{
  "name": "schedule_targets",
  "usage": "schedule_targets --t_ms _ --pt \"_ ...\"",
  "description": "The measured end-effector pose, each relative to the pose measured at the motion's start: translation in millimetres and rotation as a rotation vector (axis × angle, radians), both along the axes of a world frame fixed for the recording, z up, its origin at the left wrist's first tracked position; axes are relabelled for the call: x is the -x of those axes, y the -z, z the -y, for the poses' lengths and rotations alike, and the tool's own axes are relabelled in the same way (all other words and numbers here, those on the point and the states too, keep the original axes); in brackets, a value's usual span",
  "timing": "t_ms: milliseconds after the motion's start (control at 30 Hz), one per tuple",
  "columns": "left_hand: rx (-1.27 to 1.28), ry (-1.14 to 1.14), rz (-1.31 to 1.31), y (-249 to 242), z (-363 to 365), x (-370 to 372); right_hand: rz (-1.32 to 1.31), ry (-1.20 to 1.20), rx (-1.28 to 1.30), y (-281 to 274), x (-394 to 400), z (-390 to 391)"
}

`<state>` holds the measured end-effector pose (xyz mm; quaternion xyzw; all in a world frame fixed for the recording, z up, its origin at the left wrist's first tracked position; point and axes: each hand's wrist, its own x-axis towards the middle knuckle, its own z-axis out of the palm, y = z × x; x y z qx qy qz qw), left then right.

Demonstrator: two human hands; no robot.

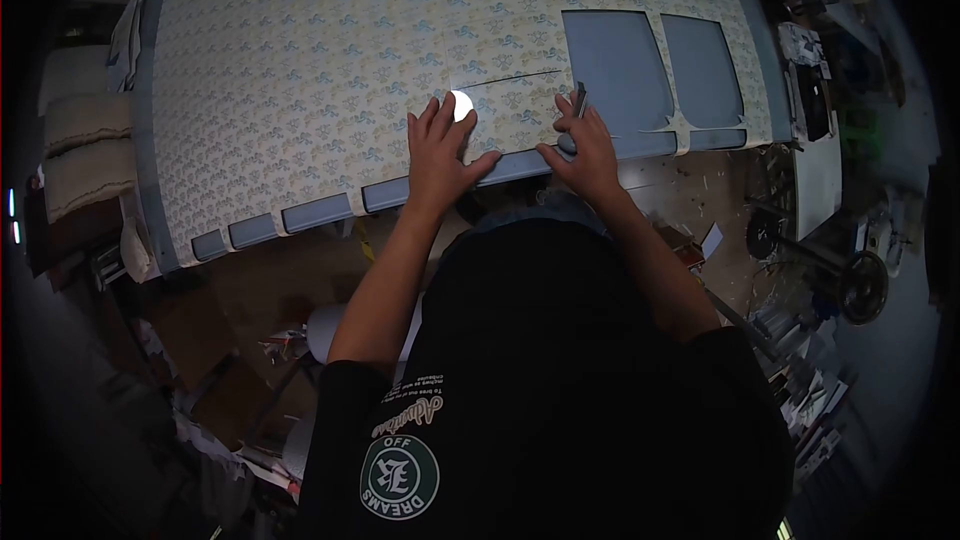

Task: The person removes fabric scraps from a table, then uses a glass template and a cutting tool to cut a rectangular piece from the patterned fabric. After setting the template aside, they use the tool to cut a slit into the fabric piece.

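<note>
My left hand lies with fingers spread on the patterned sheet, near the front edge of the table. A bright white rounded patch shows between its thumb and fingers. Farther right, my right hand is closed around a slim grey knife, which points away from me; its rounded end shows by the thumb. A thin dark slit runs across the sheet just beyond both hands. Right of the knife, two large rectangular openings in the sheet bare the blue-grey surface.
Smaller openings line the sheet's front edge at left. Stacked cushion-like bundles stand beyond the table's left end. At right are a white board and a round metal base. Scraps litter the wooden floor.
</note>
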<state>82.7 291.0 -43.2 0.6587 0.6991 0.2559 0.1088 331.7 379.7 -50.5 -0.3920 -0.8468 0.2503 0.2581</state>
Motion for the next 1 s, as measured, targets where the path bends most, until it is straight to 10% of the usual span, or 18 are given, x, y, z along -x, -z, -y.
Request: schedule_targets --t_ms 567,733,833,1000 --pt "0.005 0.01 -0.001 0 0 1 0.003 0.009 0.023 -1 1 1" --pt "0.012 0.007 0.013 1 -1 1 -0.404 0.278 0.19 -12 -4 -1" --pt "0.022 0.012 0.016 0 0 2 -0.201 0.427 0.484 -26 -31 -11" --pt "0.028 0.016 0.009 0 -1 2 -0.202 0.434 0.256 -55 -45 -20"
